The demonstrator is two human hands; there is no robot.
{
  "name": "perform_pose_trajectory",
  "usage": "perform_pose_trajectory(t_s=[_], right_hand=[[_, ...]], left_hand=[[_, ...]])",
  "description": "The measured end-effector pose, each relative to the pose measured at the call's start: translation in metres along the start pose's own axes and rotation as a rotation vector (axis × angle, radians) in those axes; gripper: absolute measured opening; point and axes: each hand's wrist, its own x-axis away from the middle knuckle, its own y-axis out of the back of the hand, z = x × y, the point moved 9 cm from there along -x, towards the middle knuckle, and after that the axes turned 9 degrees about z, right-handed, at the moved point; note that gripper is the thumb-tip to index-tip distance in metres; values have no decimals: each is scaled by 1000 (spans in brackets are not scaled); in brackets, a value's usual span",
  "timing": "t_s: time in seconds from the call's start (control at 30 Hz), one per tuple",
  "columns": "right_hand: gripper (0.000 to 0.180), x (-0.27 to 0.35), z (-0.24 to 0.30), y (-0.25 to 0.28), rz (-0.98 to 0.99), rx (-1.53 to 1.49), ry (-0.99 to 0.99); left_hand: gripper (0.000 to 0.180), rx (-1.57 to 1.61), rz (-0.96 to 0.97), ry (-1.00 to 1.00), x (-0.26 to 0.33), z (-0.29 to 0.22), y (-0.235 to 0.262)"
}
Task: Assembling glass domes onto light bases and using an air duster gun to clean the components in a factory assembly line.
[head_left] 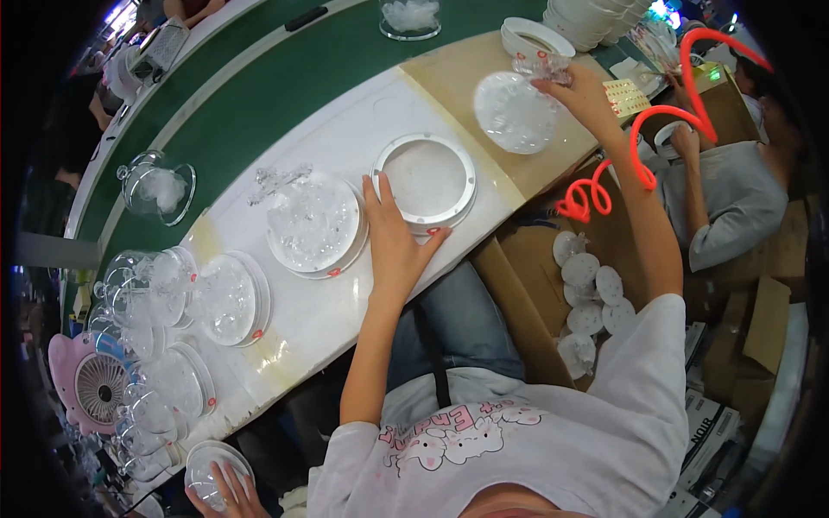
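My left hand (pixel 395 246) spreads its thumb and fingers around the near left rim of a white round base (pixel 467 186), which lies on the white tabletop. The base has a raised ring around a pale, flat middle. Up and to the right, my right hand (pixel 577 93) is closed on the narrow end of a clear plastic dome (pixel 515 112). Its wide, shiny round side faces me, above the brown cardboard. Left of my left hand stands a similar clear dome on a white base (pixel 313 223). The fingertips of my right hand are partly hidden.
More domes on white bases (pixel 229 298) crowd the table's left end, near a pink fan (pixel 99 388). A green conveyor (pixel 285 95) carries domes with white fluff. A red coiled hose (pixel 643 160) hangs at right above a box of white discs (pixel 587 293). Another person's hand (pixel 226 494) touches a dome.
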Motion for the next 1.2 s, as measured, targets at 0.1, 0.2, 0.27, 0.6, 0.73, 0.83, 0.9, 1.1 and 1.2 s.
perform_pose_trajectory(t_s=[0.1,0.2,0.27,0.6,0.73,0.83,0.9,1.1,1.2], right_hand=[[36,4,71,-15,-34,-249,103],[34,-3,105,-49,-11,-149,210],[29,-4,129,-79,101,2,289],[27,-8,138,-93,148,-45,304],[29,-9,147,-93,138,42,305],[30,-12,148,-93,167,37,318],[30,-13,145,-97,204,41,304],[30,-7,147,-95,157,106,260],[31,-8,145,-98,174,89,254]], left_hand=[[108,36,-22,10,1,4,0],[110,9,-18,25,-2,3,-4],[111,24,-23,35,-3,1,-4],[112,-19,-44,12,-2,1,-2],[112,-19,-43,-1,-2,2,-3],[112,-8,-33,-5,-2,2,-5],[112,-8,-33,-2,-3,3,-6],[112,-9,-23,-2,-4,1,-6],[112,-11,-14,10,-4,2,-6]])
